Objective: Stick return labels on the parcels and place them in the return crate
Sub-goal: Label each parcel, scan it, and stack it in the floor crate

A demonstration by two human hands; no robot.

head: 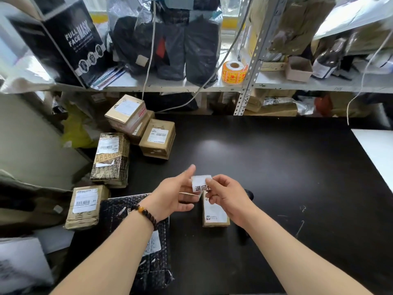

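A small white return label (pixel 200 184) with black characters is held in the air between both hands. My left hand (pixel 172 194) pinches its left side and my right hand (pixel 228 195) pinches its right side. Directly beneath it a small brown parcel (pixel 214 213) with a white shipping sticker lies on the black table (pixel 276 167). A black bubble mailer (pixel 148 241) lies under my left forearm. Several taped brown parcels (pixel 158 138) are stacked along the table's left edge. No crate is in view.
A metal shelf (pixel 191 83) runs across the back with black bags, a "Full Face Mask" box (pixel 70 43) and an orange label roll (pixel 234 72). A white surface (pixel 376 145) borders the table at the right.
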